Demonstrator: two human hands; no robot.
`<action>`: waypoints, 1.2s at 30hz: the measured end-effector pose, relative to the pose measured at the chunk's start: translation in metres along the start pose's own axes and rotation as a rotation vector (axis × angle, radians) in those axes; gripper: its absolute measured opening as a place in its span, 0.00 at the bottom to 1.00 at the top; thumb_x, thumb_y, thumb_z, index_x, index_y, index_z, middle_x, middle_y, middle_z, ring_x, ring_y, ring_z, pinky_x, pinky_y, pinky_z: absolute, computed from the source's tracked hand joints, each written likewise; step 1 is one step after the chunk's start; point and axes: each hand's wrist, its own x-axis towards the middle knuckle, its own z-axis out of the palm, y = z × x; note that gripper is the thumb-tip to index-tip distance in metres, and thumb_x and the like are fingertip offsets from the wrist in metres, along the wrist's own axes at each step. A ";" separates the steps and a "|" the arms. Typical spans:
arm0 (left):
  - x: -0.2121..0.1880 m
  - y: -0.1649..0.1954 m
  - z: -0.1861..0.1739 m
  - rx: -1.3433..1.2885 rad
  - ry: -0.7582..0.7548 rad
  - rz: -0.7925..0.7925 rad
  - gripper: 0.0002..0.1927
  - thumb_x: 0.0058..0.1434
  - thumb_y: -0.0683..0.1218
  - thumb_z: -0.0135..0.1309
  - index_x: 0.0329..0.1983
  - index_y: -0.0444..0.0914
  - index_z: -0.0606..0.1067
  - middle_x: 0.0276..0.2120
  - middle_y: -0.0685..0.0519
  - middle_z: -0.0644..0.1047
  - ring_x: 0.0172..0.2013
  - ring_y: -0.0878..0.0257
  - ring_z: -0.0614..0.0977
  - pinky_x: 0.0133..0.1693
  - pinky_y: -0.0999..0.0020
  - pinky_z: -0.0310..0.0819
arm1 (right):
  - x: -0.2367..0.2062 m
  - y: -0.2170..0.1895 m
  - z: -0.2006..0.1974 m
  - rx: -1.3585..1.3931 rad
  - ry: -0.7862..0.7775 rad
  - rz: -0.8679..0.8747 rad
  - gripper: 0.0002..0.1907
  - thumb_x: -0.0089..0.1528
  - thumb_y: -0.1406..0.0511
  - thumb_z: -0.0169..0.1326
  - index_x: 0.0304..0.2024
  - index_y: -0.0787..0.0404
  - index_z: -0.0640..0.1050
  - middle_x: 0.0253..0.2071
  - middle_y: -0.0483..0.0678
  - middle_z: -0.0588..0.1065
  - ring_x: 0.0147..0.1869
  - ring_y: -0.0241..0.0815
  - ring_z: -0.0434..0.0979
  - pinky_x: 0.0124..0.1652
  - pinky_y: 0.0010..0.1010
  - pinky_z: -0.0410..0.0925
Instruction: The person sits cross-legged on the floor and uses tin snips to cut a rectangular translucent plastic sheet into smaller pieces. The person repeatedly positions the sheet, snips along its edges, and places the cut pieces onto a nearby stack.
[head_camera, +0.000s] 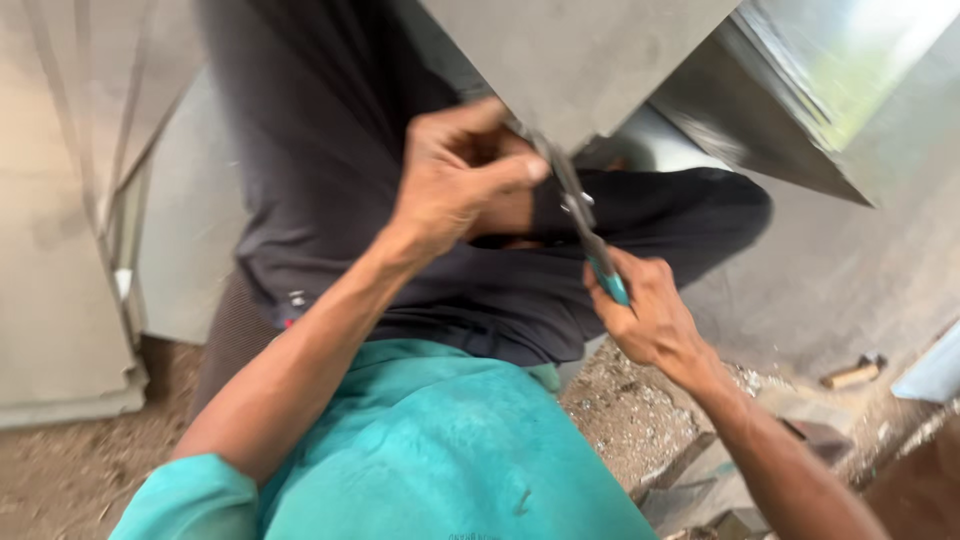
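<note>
Leftmost, we saw pale sheet-metal panels standing on the dirt ground. Next, our left hand was curled closed around the lower edge of the grey metal sheet, thumb pressed beside the blades. From that edge, the tin snips ran down to our right hand, which was wrapped tight on their teal handles. Behind both hands was another person's dark sleeve. Farther right, a small wooden piece lay on the ground.
</note>
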 end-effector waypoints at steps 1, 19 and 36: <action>0.006 -0.013 0.016 0.010 -0.045 -0.033 0.10 0.64 0.38 0.65 0.48 0.31 0.81 0.33 0.55 0.80 0.34 0.70 0.78 0.37 0.76 0.73 | -0.011 0.023 -0.001 0.002 0.040 0.058 0.10 0.58 0.67 0.49 0.39 0.65 0.76 0.24 0.57 0.73 0.28 0.47 0.73 0.34 0.38 0.67; 0.016 -0.003 0.062 0.928 -0.101 -0.072 0.20 0.56 0.45 0.74 0.46 0.30 0.79 0.39 0.49 0.82 0.39 0.61 0.86 0.41 0.65 0.83 | -0.056 0.146 0.060 0.541 -0.003 -0.033 0.25 0.50 0.66 0.46 0.50 0.68 0.73 0.38 0.53 0.77 0.42 0.45 0.78 0.44 0.37 0.72; -0.009 0.019 0.031 0.251 0.241 -0.013 0.07 0.67 0.36 0.63 0.48 0.32 0.81 0.38 0.49 0.83 0.35 0.65 0.84 0.40 0.69 0.83 | -0.041 0.102 0.056 0.553 -0.137 0.004 0.28 0.47 0.67 0.46 0.52 0.62 0.73 0.39 0.49 0.77 0.38 0.42 0.77 0.39 0.35 0.72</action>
